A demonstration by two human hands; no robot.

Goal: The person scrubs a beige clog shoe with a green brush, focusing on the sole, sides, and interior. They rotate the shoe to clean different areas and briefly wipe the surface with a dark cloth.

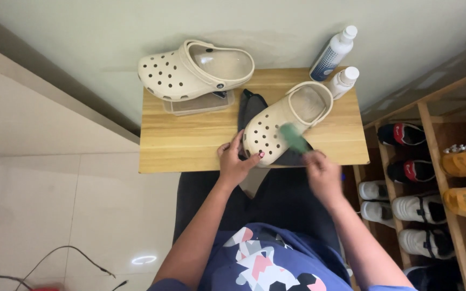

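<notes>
On a small wooden table (190, 140) against a pale wall: cream clog (284, 121) lying on a dark cloth (249, 108), toe gripped by the left hand (235, 161), fingers curled around it; right hand (322, 172), blurred, closed on a green brush (295, 138) touching the clog's side. Second clog (195, 70) well apart, two white bottles (335, 62) behind.

Cream perforated clog (281, 121) lies upright on dark cloth (249, 108).

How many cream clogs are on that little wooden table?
2: one cream perforated foam clog resting on a clear plastic box at the back left, the other cream clog on a dark cloth between the hands.
</notes>
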